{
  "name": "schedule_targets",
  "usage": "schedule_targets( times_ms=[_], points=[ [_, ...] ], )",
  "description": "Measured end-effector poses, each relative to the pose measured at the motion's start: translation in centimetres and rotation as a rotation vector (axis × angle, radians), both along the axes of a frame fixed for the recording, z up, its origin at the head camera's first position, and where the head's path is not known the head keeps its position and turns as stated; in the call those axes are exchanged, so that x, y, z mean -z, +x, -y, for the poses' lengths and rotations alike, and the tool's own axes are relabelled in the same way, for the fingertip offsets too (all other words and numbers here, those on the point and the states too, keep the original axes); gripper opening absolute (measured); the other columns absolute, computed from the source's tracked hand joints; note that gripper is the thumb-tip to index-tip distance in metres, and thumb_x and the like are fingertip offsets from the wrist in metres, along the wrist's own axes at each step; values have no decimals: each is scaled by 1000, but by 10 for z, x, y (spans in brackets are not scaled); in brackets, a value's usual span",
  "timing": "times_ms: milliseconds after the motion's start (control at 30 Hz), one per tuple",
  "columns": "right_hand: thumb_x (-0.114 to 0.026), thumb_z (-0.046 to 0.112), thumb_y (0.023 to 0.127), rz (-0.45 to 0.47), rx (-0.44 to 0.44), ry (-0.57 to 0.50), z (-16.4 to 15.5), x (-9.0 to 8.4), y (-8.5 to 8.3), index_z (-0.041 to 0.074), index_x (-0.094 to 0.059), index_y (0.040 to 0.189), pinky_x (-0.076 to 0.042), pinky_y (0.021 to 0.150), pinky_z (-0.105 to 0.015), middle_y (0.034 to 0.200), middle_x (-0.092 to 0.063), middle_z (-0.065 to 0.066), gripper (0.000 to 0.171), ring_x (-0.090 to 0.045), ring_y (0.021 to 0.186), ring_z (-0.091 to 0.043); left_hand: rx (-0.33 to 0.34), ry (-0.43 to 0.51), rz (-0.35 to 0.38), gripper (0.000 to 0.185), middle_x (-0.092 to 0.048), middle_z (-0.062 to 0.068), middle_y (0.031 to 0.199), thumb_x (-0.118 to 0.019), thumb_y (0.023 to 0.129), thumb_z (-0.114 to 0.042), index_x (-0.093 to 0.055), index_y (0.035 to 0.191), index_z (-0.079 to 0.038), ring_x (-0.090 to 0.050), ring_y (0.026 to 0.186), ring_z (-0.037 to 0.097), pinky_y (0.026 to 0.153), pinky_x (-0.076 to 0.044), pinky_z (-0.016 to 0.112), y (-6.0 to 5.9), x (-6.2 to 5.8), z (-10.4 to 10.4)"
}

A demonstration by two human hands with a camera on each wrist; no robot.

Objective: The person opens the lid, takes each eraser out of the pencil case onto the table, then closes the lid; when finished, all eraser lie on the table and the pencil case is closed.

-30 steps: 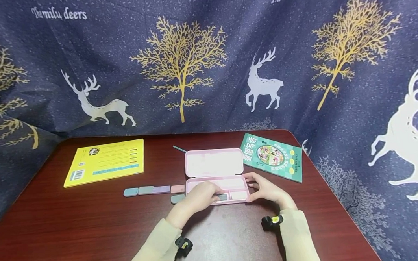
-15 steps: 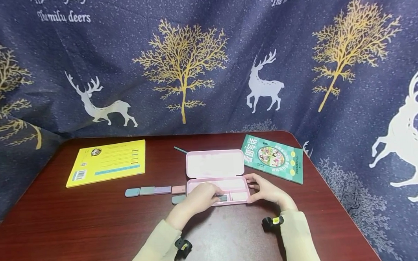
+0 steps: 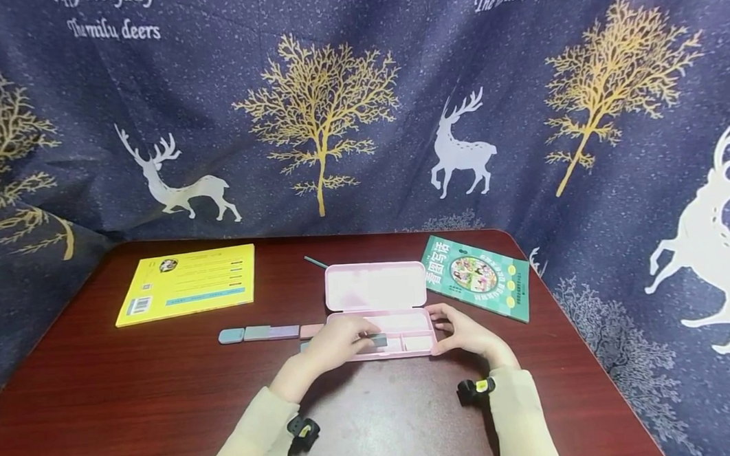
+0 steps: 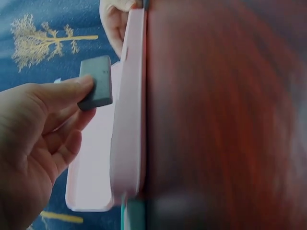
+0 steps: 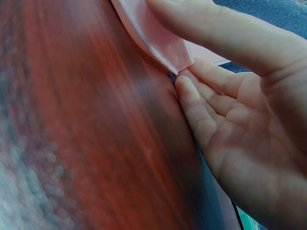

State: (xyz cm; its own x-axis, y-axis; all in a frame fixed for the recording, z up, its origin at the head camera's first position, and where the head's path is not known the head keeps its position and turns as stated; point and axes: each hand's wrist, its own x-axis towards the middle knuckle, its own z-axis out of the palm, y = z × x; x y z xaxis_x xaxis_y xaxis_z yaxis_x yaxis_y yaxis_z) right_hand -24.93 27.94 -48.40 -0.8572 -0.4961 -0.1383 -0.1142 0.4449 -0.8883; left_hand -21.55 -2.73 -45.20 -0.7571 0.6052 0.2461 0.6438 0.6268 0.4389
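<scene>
A pink pencil case (image 3: 418, 353) stands on the table with its lid (image 3: 374, 286) raised at the back. My left hand (image 3: 334, 343) pinches a dark grey rectangular eraser (image 4: 97, 84) between thumb and fingers, over the front left part of the case. The left wrist view shows the eraser held above the case's edge, the other fingers loosely curled below. At the right end of the case, my right hand (image 3: 463, 333) grips it with the thumb at the near corner and fingers along the far side. Dividers split the inside into compartments.
Left of the case lies a row of small blocks: blue (image 3: 231, 336), grey (image 3: 258, 333), purple (image 3: 284, 332) and pink (image 3: 311, 331). A yellow book (image 3: 188, 284) lies at the back left, a green book (image 3: 479, 276) at the back right. A thin green stick (image 3: 314, 261) shows behind the lid.
My left hand has lifted the grey eraser from the front compartment and drawn it slightly left. The right hand keeps its place at the case's end.
</scene>
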Motion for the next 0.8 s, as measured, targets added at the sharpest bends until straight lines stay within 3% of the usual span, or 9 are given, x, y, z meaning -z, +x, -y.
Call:
schedule_targets(
  times_ms=[133,333,533,800],
  points=[
    [-83,18,76,-7,6,23,0,0,1,2,-39,142,-37,110,-53,141,-45,-22,81,-43,133,-42,-13,11,-12,19,-75,0,99,-72,87,-12,-75,106,-10,-68,85,11,77,-55,27,-1,-2,15],
    [-83,20,76,-3,14,39,1,0,1,3,-39,142,-38,109,-52,141,-46,-20,81,-43,133,-41,-85,60,94,21,-74,-2,96,-72,87,-14,-75,108,-13,-62,78,6,67,-50,21,-2,-1,39],
    [-83,20,76,2,9,27,0,1,1,3,-39,142,-37,110,-54,142,-45,-21,81,-42,133,-42,-94,138,163,25,-74,2,99,-75,85,-12,-74,110,-9,-61,78,7,67,-52,21,-3,0,66],
    [-83,15,76,6,5,4,1,-2,1,1,-38,142,-36,111,-54,143,-44,-22,81,-41,135,-42,-107,124,159,23,-75,-1,93,-77,83,-15,-76,106,-11,-64,81,9,72,-54,26,-5,-2,100]
  ],
)
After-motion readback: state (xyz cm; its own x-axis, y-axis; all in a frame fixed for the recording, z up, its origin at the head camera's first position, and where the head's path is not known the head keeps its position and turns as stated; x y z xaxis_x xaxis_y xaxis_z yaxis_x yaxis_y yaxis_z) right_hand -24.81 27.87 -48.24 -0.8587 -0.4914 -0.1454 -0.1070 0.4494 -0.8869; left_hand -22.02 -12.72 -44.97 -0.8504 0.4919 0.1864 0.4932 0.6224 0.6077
